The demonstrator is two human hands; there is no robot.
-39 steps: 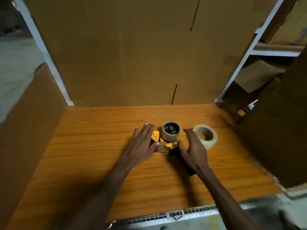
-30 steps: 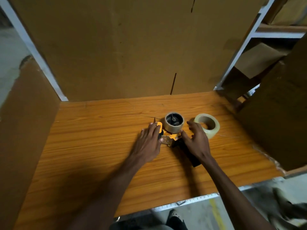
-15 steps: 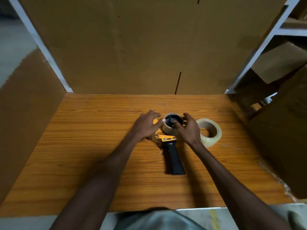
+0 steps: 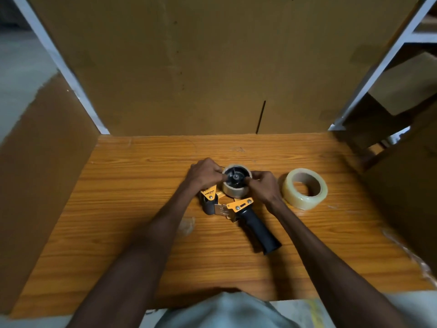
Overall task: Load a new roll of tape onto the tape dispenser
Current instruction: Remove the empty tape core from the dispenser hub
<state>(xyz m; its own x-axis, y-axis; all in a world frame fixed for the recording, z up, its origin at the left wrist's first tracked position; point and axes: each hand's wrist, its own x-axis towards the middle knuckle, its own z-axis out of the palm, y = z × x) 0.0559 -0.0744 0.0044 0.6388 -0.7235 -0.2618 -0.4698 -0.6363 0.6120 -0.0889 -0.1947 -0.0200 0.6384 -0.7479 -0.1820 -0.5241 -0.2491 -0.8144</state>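
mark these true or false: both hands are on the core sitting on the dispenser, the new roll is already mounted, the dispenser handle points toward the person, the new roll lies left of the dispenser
1. Both hands, left hand and right hand, pinch the nearly empty core on the tape dispenser. True.
2. The new roll is already mounted. False: it lies flat on the table, apart from the dispenser.
3. The black handle points toward the person. True.
4. The new roll lies left of the dispenser. False: it lies to its right.
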